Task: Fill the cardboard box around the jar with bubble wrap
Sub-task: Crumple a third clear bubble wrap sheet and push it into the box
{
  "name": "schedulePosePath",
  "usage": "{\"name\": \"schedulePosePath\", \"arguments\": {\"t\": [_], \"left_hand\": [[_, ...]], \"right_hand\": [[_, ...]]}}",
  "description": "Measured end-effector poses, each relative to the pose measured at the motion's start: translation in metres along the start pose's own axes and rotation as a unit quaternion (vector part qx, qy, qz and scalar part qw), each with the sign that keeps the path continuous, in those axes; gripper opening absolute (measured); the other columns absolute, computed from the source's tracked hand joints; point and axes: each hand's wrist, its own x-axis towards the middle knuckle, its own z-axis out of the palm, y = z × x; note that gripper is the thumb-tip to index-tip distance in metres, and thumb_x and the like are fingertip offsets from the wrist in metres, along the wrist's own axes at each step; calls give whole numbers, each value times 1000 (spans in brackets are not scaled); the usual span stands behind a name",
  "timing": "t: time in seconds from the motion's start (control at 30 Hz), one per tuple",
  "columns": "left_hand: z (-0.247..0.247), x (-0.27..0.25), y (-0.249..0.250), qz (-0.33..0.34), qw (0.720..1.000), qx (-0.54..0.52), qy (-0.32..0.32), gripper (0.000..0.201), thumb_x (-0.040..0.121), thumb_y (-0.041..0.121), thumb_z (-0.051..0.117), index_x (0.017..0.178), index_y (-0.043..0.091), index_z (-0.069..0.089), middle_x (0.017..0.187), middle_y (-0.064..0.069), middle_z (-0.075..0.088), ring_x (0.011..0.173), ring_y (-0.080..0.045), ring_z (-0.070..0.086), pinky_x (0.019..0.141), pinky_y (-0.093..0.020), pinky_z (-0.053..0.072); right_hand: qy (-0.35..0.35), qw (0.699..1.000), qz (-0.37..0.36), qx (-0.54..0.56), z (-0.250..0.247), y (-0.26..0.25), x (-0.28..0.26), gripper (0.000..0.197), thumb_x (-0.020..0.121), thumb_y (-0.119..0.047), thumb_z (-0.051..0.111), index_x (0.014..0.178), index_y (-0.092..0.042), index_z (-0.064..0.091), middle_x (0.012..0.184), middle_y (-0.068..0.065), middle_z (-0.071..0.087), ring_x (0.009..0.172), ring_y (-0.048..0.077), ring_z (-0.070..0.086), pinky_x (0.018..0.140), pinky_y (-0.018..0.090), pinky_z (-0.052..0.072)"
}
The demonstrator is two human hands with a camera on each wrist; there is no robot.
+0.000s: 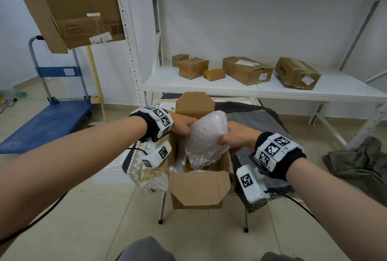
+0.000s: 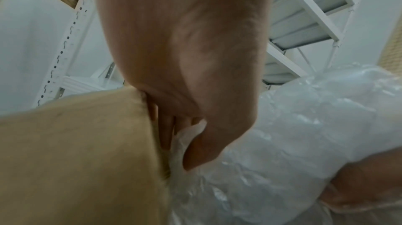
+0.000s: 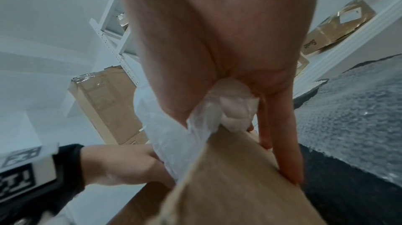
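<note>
Head view: at frame centre a wad of bubble wrap (image 1: 206, 133) is gripped by the left hand (image 1: 181, 125) and right hand (image 1: 236, 135) over the cardboard box (image 1: 199, 189), and is best pressed down evenly, the jar being hidden.

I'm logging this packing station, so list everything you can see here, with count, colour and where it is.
cardboard box: one, brown, flaps open, on the small table in front of the person
bubble wrap wad: one, clear white, held over the open box
small table: one, dark cover with a bubble wrap sheet on it, metal legs
shelf: one, white, behind the table
parcels: five, brown, on the shelf
large carton: one, brown, upper left
trolley: one, blue, on the floor at left
cloth: one, grey-green, on the floor at right
jar: not clearly visible
left hand: grips the wad's left side
right hand: grips the wad's right side
</note>
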Motion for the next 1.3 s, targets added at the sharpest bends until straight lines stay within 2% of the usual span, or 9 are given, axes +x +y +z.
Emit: {"name": "schedulePosePath", "arguments": {"t": [0.13, 0.33, 0.53, 0.67, 0.77, 0.83, 1.0, 1.17, 1.3], "left_hand": [[-3, 1, -4, -56, 996, 68, 17, 47, 90, 16, 61, 136, 14, 54, 132, -5, 59, 122, -22, 54, 101, -35, 46], [-2, -2, -6, -51, 998, 36, 6, 47, 75, 35, 81, 118, 21, 69, 106, 8, 72, 100, -13, 65, 90, -29, 51], [-1, 1, -10, -54, 998, 21, 32, 49, 75, 48, 79, 114, 21, 71, 106, 5, 73, 100, -16, 67, 94, -31, 53], [0, -2, -14, -2, 995, -44, 86, 41, 73, 36, 84, 108, 20, 71, 101, 4, 73, 95, -16, 68, 78, -21, 54], [-2, -10, -18, 56, 978, -132, 151, 42, 70, 22, 88, 107, 15, 70, 101, 2, 73, 94, -13, 68, 80, -23, 56], [-3, -15, -20, 69, 963, -144, 217, 35, 71, 17, 86, 102, 15, 68, 97, 3, 71, 88, -10, 66, 76, -20, 53], [-10, -22, -25, 39, 929, -26, 366, 21, 71, 16, 83, 84, 9, 70, 84, -12, 67, 79, -28, 61, 67, -31, 43], [-9, -19, -30, 4, 939, 84, 334, 21, 72, 27, 72, 89, 17, 67, 89, -6, 71, 83, -29, 64, 76, -40, 53], [-7, -13, -29, -20, 941, 140, 308, 26, 83, 40, 64, 98, 20, 64, 99, -4, 71, 93, -27, 65, 81, -40, 53]], "right_hand": [[2, 1000, -1, 8, 1, 0, -1, 45, 94, -2, 54, 138, -11, 51, 129, 12, 59, 111, 30, 63, 79, 38, 62], [4, 1000, 0, 13, 2, 0, 1, 45, 94, 0, 52, 138, -10, 51, 129, 14, 58, 111, 32, 62, 79, 40, 62], [10, 1000, 0, 3, 2, 3, 5, 45, 93, -3, 55, 137, -11, 51, 128, 14, 58, 111, 33, 62, 80, 45, 62], [46, 998, -16, -31, -2, -3, 7, 34, 89, -6, 62, 122, -3, 60, 117, 17, 64, 104, 33, 64, 73, 34, 60], [127, 987, -64, -79, -10, -15, 13, 32, 77, -12, 70, 101, 9, 66, 103, 23, 68, 99, 39, 66, 78, 42, 55], [161, 974, -94, -126, -14, -27, 13, 37, 79, -18, 72, 106, 5, 64, 105, 15, 64, 101, 33, 61, 85, 43, 52], [183, 944, -117, -248, -13, -47, 24, 27, 89, -22, 67, 109, -4, 63, 99, 8, 60, 95, 28, 61, 81, 38, 52], [131, 920, -101, -356, -3, -51, 27, 30, 94, -18, 58, 123, -9, 61, 117, 15, 64, 106, 34, 64, 84, 38, 49], [45, 888, -94, -448, 1, -41, 31, 49, 91, -37, 66, 134, -17, 54, 132, 11, 58, 120, 30, 55, 99, 38, 43]]}}
